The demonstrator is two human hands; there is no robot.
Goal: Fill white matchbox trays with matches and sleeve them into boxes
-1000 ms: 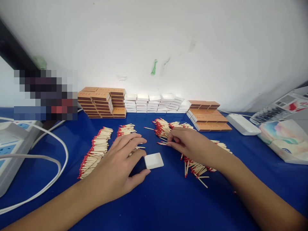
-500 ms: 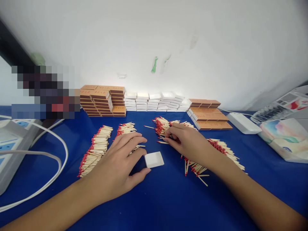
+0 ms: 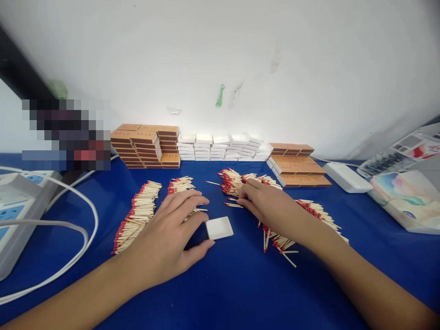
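Note:
My left hand (image 3: 175, 224) rests on the blue tabletop, its thumb and index fingertips at the left corners of a small white matchbox tray (image 3: 220, 228). The tray lies open side up, and nothing shows in it. Over a heap of red-tipped matches (image 3: 232, 181) is my right hand (image 3: 263, 201), fingers pinched together at the matches; how many they hold is hidden. A few loose matches (image 3: 233, 205) lie just left of those fingertips. Another match pile (image 3: 180, 184) is partly covered by my left hand.
Orange matchboxes (image 3: 144, 145) stand stacked along the wall, beside stacked white trays (image 3: 220, 147) and more orange boxes (image 3: 297, 166). Match rows (image 3: 142, 206) flank both hands. Left are a power strip (image 3: 17, 215) and cables; right are a white adapter (image 3: 348, 177) and a tissue pack (image 3: 407, 199).
My right hand has shifted slightly to the right, with its fingertips drawn in more. The left hand and the tray stay nearly in place; the view has tilted slightly.

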